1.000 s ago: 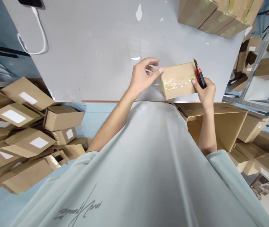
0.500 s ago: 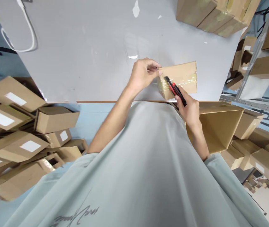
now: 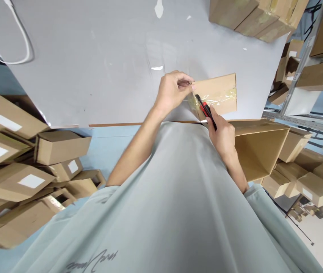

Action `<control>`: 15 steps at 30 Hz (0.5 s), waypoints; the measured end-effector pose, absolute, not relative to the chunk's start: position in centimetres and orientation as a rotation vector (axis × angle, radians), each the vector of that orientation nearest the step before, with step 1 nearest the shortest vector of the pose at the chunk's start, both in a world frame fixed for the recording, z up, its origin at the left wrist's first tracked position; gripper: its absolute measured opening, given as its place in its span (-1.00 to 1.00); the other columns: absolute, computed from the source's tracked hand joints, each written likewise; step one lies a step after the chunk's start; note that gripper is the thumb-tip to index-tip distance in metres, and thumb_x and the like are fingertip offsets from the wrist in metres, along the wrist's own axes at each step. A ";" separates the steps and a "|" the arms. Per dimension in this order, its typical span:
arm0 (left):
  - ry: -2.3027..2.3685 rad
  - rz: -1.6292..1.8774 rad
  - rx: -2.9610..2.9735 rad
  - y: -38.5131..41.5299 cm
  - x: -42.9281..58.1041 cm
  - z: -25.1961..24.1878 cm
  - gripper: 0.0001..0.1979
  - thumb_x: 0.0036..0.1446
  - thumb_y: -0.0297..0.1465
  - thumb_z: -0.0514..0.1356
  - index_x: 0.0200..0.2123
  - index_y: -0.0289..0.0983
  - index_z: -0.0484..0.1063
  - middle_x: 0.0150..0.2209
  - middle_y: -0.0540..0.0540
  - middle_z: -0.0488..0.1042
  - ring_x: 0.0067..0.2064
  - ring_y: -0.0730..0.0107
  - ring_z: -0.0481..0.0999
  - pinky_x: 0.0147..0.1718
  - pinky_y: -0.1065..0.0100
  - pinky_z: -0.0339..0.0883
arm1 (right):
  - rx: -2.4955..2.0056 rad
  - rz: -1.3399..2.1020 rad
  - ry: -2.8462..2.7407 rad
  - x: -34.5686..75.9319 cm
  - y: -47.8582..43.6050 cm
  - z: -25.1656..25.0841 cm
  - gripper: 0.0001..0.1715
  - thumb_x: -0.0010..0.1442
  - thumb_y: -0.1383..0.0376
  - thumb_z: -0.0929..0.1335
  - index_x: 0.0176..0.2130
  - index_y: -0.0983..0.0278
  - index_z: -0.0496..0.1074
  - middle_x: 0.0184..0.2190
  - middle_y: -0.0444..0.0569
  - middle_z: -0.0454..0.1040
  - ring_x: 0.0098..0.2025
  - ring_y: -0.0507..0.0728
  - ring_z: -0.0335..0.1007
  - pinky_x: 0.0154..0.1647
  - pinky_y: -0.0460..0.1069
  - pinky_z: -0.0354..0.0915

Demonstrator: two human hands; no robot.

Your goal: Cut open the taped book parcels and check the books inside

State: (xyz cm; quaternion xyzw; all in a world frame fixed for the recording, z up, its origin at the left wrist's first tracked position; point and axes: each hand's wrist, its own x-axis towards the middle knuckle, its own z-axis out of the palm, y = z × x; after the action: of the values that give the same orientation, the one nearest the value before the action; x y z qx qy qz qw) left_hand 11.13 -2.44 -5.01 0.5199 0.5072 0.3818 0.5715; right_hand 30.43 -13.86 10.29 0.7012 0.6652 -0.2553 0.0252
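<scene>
A small cardboard box (image 3: 221, 85) with clear, yellowish tape along it lies at the front edge of the grey table (image 3: 116, 76). My right hand (image 3: 222, 134) is closed round a black and red utility knife (image 3: 206, 110), its blade end over the taped left end of the box. At the box's far left corner my left hand (image 3: 174, 91) is closed, thumb and fingers pinching there. Whether it grips the box edge or a bit of tape is too small to make out.
Several taped boxes (image 3: 238, 15) stand at the table's back right. Stacked cartons (image 3: 33, 180) fill the floor on the left. A large open carton (image 3: 259, 151) is below the table edge at right, near metal shelving (image 3: 298, 83). A white cable (image 3: 25, 34) lies back left.
My right hand has moved a little left and toward me with the knife, along the box's left end. My left hand stays at the corner. The view has shifted slightly.
</scene>
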 end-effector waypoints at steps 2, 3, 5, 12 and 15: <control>1.186 0.898 1.229 -2.5 11.2 -4.9 -0.84 0.34 -0.30 0.48 -0.06 -0.16 0.67 -0.05 -0.09 0.70 0.02 0.10 0.77 0.09 0.01 0.74 | 2.132 -0.754 2.045 30.2 -13.8 10.6 -0.31 0.68 0.15 0.14 0.62 0.12 0.32 0.02 0.11 0.76 -0.02 0.30 0.71 -0.05 0.05 0.53; 1.190 0.899 1.235 -2.5 11.2 -4.8 -0.85 0.35 -0.30 0.48 -0.06 -0.16 0.67 -0.04 -0.10 0.70 0.02 0.11 0.77 0.09 0.02 0.74 | 2.113 -0.733 2.035 30.0 -13.7 10.8 -0.31 0.67 0.15 0.14 0.62 0.14 0.33 0.00 0.11 0.75 -0.06 0.28 0.70 -0.09 0.04 0.51; 1.203 0.899 1.242 -2.6 11.4 -4.6 -0.84 0.34 -0.29 0.48 -0.06 -0.16 0.67 -0.05 -0.10 0.69 0.02 0.11 0.76 0.10 0.04 0.74 | 2.073 -0.695 2.004 29.7 -13.6 11.2 -0.31 0.67 0.16 0.15 0.61 0.16 0.34 -0.04 0.13 0.74 -0.13 0.27 0.67 -0.15 0.02 0.47; 1.222 0.892 1.241 -2.7 11.6 -4.7 -0.78 0.32 -0.20 0.51 -0.07 -0.15 0.68 -0.06 -0.07 0.69 -0.03 0.18 0.77 0.05 0.10 0.74 | 2.035 -0.581 1.949 28.7 -14.5 11.6 -0.29 0.69 0.13 0.12 0.65 0.12 0.26 -0.09 0.13 0.70 -0.19 0.27 0.65 -0.24 0.01 0.44; 1.225 0.897 1.255 -2.7 11.4 -4.4 -0.75 0.33 -0.14 0.52 -0.07 -0.14 0.68 -0.07 -0.07 0.69 -0.05 0.20 0.77 0.03 0.12 0.74 | 2.040 -0.552 1.940 27.9 -14.5 11.2 -0.27 0.68 0.13 0.13 0.68 0.12 0.18 -0.10 0.14 0.69 -0.21 0.27 0.66 -0.24 0.02 0.46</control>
State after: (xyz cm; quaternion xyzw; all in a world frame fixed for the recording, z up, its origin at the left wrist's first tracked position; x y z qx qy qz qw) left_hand 11.44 -2.73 -4.43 0.5307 0.5180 0.3796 0.5531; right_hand 27.89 -14.46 11.23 0.7046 0.6699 -0.1906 0.1360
